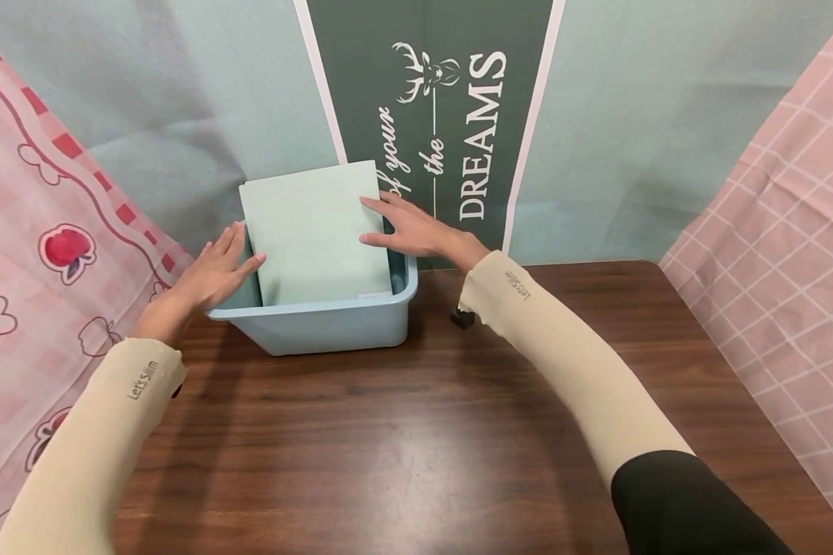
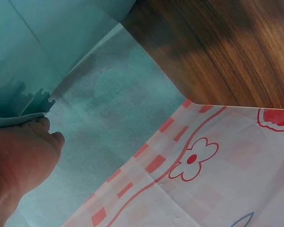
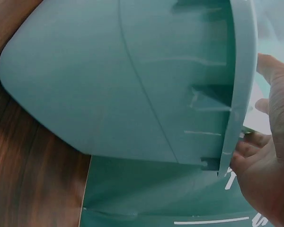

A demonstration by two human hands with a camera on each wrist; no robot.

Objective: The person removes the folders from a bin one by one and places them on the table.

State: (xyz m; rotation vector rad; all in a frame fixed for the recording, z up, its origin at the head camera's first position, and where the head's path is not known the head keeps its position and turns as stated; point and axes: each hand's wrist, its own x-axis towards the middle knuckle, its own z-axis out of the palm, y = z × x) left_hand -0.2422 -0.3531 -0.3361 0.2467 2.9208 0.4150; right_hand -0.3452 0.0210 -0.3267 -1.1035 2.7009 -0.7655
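Note:
A pale green, flat rectangular folder-like item (image 1: 315, 231) leans upright inside a light blue plastic bin (image 1: 333, 327), its top rising above the back rim. My left hand (image 1: 215, 270) is at the bin's left side, fingers fairly straight, thumb by the item's left edge. On the other side, my right hand (image 1: 416, 230) has its index finger and thumb extended over the item's right edge. The right wrist view shows that hand (image 3: 267, 175) beside the bin's rim (image 3: 244, 71). In the left wrist view, fingertips of the left hand (image 2: 23, 165) meet the bin's rim.
The bin stands on a dark brown wooden table (image 1: 416, 432), close to its back edge. Behind hangs a grey-green cloth with printed lettering (image 1: 482, 139). Pink patterned cloths border the left (image 1: 14, 231) and right (image 1: 791, 231) sides.

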